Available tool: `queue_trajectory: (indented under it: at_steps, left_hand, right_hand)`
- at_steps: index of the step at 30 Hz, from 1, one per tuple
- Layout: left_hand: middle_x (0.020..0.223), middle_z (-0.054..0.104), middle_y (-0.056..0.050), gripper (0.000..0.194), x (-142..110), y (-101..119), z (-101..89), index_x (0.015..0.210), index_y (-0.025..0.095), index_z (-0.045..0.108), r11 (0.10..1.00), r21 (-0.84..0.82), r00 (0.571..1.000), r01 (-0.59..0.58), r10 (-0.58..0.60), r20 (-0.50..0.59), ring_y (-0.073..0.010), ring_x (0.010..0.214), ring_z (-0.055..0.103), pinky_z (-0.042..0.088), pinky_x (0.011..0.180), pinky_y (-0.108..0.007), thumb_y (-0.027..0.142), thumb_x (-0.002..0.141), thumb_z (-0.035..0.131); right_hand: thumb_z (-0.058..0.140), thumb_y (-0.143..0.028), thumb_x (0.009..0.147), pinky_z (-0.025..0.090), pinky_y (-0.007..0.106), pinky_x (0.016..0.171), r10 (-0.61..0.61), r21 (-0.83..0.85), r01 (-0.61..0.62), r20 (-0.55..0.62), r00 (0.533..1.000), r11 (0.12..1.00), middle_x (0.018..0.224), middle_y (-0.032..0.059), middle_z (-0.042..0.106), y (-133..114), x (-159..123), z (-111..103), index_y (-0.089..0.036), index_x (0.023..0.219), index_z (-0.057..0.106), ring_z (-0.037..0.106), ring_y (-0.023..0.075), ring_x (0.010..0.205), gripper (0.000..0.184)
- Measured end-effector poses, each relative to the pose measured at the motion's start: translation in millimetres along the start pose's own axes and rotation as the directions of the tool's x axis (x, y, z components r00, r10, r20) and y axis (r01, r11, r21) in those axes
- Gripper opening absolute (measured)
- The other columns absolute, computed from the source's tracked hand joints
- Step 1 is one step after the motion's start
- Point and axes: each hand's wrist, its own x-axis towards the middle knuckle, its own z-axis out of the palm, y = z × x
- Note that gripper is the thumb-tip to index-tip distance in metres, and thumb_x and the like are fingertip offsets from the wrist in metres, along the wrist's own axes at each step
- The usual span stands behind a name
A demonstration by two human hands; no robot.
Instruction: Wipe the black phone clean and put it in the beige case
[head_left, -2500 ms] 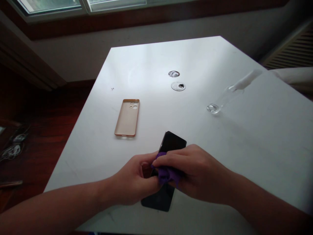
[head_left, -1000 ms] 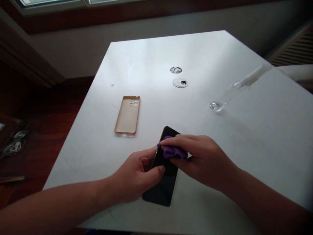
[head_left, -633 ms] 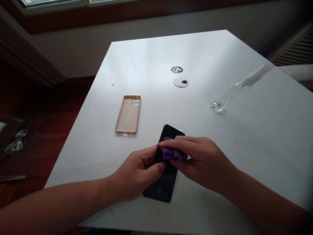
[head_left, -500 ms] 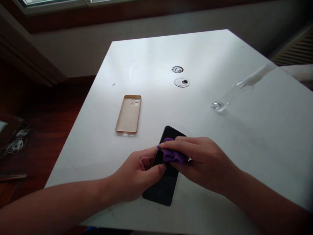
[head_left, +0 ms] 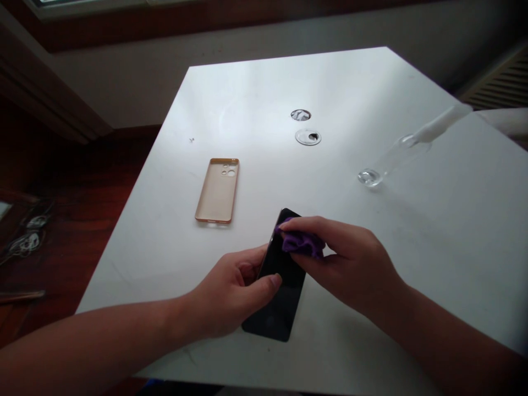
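The left hand (head_left: 229, 295) grips a flat, glossy black phone (head_left: 278, 313) near the front of the smooth bench (head_left: 159, 236); the right hand (head_left: 348, 254) pinches crumpled purple cloth (head_left: 303, 245) against it. A gap separates phone and thin-rimmed beige case (head_left: 217, 195).

phone (head_left: 287, 291) partly covered, window (head_left: 94, 5) cut off

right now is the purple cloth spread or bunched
Bunched: the purple cloth shows crumpled folds in the right hand over the black rectangular phone.
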Motion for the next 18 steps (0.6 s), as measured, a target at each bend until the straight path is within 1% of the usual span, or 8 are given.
queue_trajectory:
  at_steps: [4, 6, 8, 11, 14, 18]
  left_hand:
    - [0.088, 0.053, -0.002, 0.034, -0.5, 0.8, 0.8, 0.129, 0.015, 0.062, 1.000, -0.018, 1.000, -0.008, 0.008, 0.012, -0.0072, 0.075, 0.046, 0.039, 0.066, -0.016, 0.025, 0.096, 0.062]
    - [0.089, 0.054, -0.002, 0.033, -0.8, 1.4, 1.5, 0.128, 0.016, 0.062, 0.999, -0.039, 1.000, 0.010, -0.009, 0.010, -0.0072, 0.075, 0.048, 0.040, 0.066, -0.016, 0.024, 0.096, 0.062]
    - [0.093, 0.056, -0.003, 0.033, -1.3, 2.0, 2.0, 0.128, 0.017, 0.063, 0.999, -0.049, 1.000, 0.021, -0.020, 0.002, -0.0086, 0.079, 0.051, 0.042, 0.069, -0.017, 0.024, 0.096, 0.063]
    - [0.094, 0.058, -0.003, 0.032, -1.6, 1.9, 2.4, 0.126, 0.017, 0.064, 0.999, -0.044, 1.000, 0.010, -0.010, 0.004, -0.0099, 0.085, 0.053, 0.044, 0.075, -0.018, 0.024, 0.094, 0.066]
    - [0.092, 0.056, -0.002, 0.030, -1.1, 1.2, 2.8, 0.123, 0.015, 0.065, 1.000, -0.012, 1.000, -0.019, 0.019, 0.004, -0.0092, 0.084, 0.051, 0.042, 0.075, -0.018, 0.023, 0.093, 0.067]
    - [0.092, 0.055, -0.002, 0.027, -0.8, 0.9, 3.9, 0.120, 0.014, 0.066, 0.998, 0.061, 1.000, -0.023, 0.023, -0.001, -0.0092, 0.081, 0.046, 0.038, 0.070, -0.019, 0.020, 0.093, 0.065]
  right_hand:
    - [0.063, -0.012, 0.085, 0.044, 0.019, 0.062, -0.140, -0.041, 0.142, 0.055, 0.989, 0.989, 0.093, -0.0007, 0.070, -1.5, 0.4, -2.0, -0.021, 0.114, 0.067, 0.061, 0.0073, 0.072, 0.030]
    - [0.062, -0.013, 0.086, 0.044, 0.020, 0.060, -0.169, -0.059, 0.174, 0.080, 0.982, 0.983, 0.091, 0.0007, 0.070, -1.8, 0.6, -3.3, -0.019, 0.113, 0.068, 0.060, 0.0082, 0.070, 0.029]
    - [0.062, -0.014, 0.086, 0.045, 0.021, 0.062, -0.187, -0.066, 0.194, 0.107, 0.977, 0.979, 0.091, 0.0014, 0.069, -2.0, 0.6, -4.0, -0.019, 0.111, 0.069, 0.061, 0.0094, 0.071, 0.027]
    - [0.061, -0.015, 0.085, 0.045, 0.023, 0.064, -0.223, -0.070, 0.235, 0.142, 0.964, 0.969, 0.092, 0.0020, 0.069, -2.1, -0.3, -4.5, -0.019, 0.111, 0.069, 0.061, 0.0108, 0.073, 0.027]
    - [0.062, -0.017, 0.085, 0.044, 0.024, 0.064, -0.262, -0.038, 0.272, 0.172, 0.950, 0.962, 0.094, 0.0011, 0.068, -2.4, -1.5, -5.3, -0.021, 0.113, 0.066, 0.061, 0.0113, 0.074, 0.029]
    - [0.061, -0.016, 0.085, 0.040, 0.023, 0.061, -0.309, 0.062, 0.303, 0.226, 0.924, 0.951, 0.092, 0.0000, 0.066, -3.5, -1.8, -7.9, -0.021, 0.115, 0.063, 0.057, 0.0096, 0.072, 0.030]
